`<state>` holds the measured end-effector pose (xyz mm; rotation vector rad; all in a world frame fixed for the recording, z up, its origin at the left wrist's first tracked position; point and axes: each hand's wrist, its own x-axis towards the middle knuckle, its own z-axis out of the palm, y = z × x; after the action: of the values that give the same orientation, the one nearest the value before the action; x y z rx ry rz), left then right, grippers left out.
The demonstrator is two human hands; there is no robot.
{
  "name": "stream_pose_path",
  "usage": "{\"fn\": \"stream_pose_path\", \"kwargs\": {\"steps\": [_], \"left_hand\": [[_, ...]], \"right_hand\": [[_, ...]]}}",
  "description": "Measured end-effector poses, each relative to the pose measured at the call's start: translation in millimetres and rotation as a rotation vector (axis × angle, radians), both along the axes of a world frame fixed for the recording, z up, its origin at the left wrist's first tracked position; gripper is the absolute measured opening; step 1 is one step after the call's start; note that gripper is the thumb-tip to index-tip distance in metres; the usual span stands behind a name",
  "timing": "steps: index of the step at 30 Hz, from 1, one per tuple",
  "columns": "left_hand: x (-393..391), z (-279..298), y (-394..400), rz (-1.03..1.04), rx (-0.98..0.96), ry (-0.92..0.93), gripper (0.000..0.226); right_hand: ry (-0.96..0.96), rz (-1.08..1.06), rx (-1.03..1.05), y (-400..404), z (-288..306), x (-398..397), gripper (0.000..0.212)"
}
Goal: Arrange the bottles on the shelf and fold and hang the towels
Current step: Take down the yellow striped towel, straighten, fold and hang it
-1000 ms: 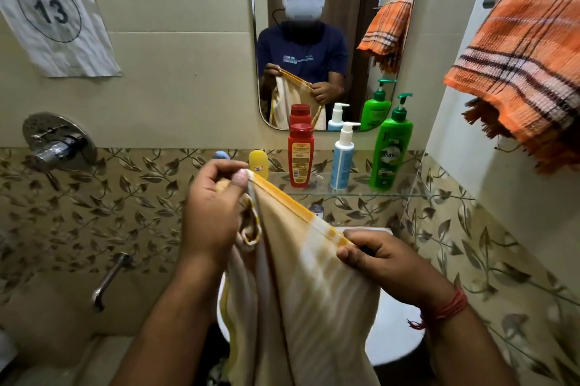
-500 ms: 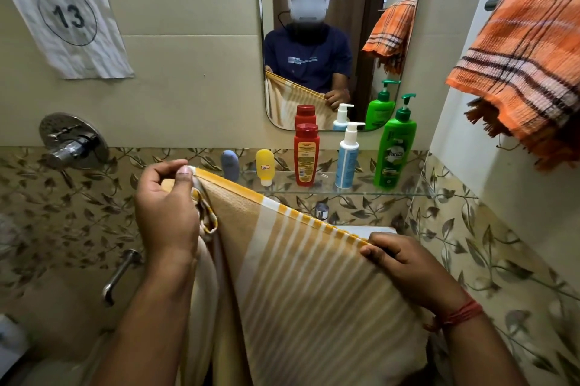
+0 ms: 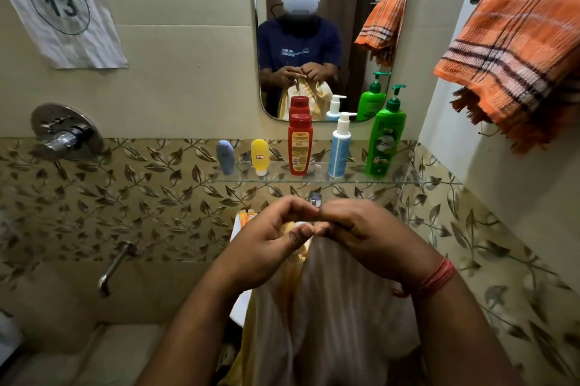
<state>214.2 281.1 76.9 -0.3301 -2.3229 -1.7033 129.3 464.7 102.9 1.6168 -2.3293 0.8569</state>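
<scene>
the orange checked towel (image 3: 514, 49) is seen draped over a rail on the right wall, already hung, its far end cut off by the frame edge. the yellow striped towel (image 3: 332, 307) is held in front of the body and falls out of the bottom of the view; half a second ago it was stretched wide between the hands, and now its two top corners are brought together, so the cloth is doubled lengthwise. this is judged to be the first fold, with hanging yet to be done. the glass shelf (image 3: 314, 179) carries five bottles in a row, from the small blue one to the tall green pump bottle (image 3: 385, 140), so the bottle part looks finished. the left hand (image 3: 266, 247) and the right hand (image 3: 370, 238) are met at the fingertips, each pinching the towel's upper edge. the edge itself is mostly hidden behind the fingers, so whether the corners line up cannot be told; in the mirror (image 3: 332, 40) they seem roughly matched. a basin below is largely covered by the cloth.
</scene>
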Motion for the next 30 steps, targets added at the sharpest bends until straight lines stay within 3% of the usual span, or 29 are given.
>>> {"fn": "stream_pose_path", "kwargs": {"steps": [4,8,11,15,18,22,30], "left_hand": [[6.1,-9.9,12.1,-0.047,-0.007,0.049,0.005],[14.7,-12.1,28.0,-0.104,0.201,0.023,0.015],[17.3,-11.9,32.6,-0.078,0.110,-0.029,0.028],[15.2,-12.6,32.1,0.123,0.040,0.004,0.010],[14.7,-9.1,30.1,0.362,0.123,0.066,0.016],[16.8,-5.9,12.9,0.666,0.215,0.092,0.007],[21.2,-12.8,4.0,0.778,0.176,0.099,0.008]], "right_hand": [[-0.002,0.021,-0.064,6.6,0.4,12.9,0.020],[-0.069,0.027,-0.075,17.0,-10.7,17.3,0.033],[-0.077,-0.004,-0.065,24.7,-19.2,21.3,0.041],[-0.169,-0.070,-0.020,33.1,-23.1,26.5,0.034],[-0.249,-0.132,0.034,47.4,-26.1,24.8,0.035],[-0.293,-0.230,0.002,71.8,-31.7,20.8,0.044],[-0.276,-0.178,-0.084,78.4,-24.9,29.0,0.038]]}}
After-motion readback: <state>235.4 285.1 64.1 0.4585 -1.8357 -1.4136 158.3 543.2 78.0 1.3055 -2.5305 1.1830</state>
